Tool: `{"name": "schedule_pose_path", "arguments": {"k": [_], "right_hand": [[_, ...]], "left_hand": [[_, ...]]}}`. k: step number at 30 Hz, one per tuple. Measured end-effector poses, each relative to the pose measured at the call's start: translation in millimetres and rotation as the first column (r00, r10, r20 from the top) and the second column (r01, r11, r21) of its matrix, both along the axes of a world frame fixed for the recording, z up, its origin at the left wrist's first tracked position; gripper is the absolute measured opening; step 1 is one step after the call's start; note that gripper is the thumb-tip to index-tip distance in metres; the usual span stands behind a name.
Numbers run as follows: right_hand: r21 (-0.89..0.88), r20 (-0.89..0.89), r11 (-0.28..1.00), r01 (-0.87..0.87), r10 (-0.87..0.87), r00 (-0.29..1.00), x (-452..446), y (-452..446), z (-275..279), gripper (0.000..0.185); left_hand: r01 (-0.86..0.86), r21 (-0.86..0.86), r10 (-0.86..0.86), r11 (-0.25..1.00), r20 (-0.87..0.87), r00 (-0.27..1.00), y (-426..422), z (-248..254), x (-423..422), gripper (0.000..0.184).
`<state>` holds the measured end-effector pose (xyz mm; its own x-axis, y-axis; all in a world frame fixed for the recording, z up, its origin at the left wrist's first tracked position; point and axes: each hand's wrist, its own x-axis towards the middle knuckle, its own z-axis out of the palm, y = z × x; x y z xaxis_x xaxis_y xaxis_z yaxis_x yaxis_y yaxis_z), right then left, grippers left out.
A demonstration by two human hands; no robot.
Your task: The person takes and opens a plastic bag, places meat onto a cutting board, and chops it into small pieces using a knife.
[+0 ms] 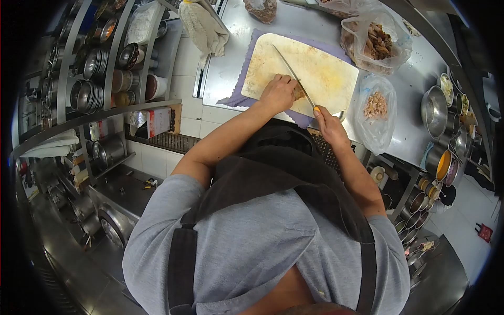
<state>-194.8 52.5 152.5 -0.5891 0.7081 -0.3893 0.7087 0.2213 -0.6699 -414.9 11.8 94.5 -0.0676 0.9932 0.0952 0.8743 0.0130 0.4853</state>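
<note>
On a worn white cutting board point(325, 76) with a purple cloth point(244, 79) under it, my left hand point(280, 93) presses down with curled fingers on a small brown piece of food point(300, 93). My right hand point(331, 127) grips the yellow handle of a long knife point(294, 74). The blade lies slantwise over the board, just right of my left fingers, its tip pointing to the back left. Right of the board, a clear plastic bag point(376, 130) holds small chopped pinkish pieces point(376, 106).
An open bag of brown meat chunks point(379, 42) stands at the back right, another bag point(261, 9) at the back. A light cloth point(203, 29) hangs by the table's left edge. Metal bowls point(434, 112) line the right side; racks with stacked bowls point(94, 65) are at left.
</note>
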Motion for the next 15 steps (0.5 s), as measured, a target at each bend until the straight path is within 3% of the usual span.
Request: {"name": "schedule_pose_path", "arguments": {"k": [4,7,10,15], "right_hand": [[-0.030,-0.052,0.999,-0.033,0.032,0.998,2,13,-11,0.040],[-0.177,-0.038,0.983,-0.052,0.046,0.998,1,19,-18,0.043],[-0.040,-0.059,0.999,-0.021,0.019,0.998,-17,17,-30,0.040],[-0.046,-0.129,0.999,-0.014,0.008,0.992,-33,27,-42,0.040]], "left_hand": [[-0.011,-0.028,0.011,1.000,-0.010,1.000,0,1,4,0.029],[-0.011,-0.045,0.011,0.999,-0.011,1.000,1,2,4,0.028],[-0.030,-0.069,0.031,0.997,0.021,0.999,2,3,3,0.028],[-0.058,-0.019,0.059,0.998,0.054,0.997,3,1,4,0.026]]}}
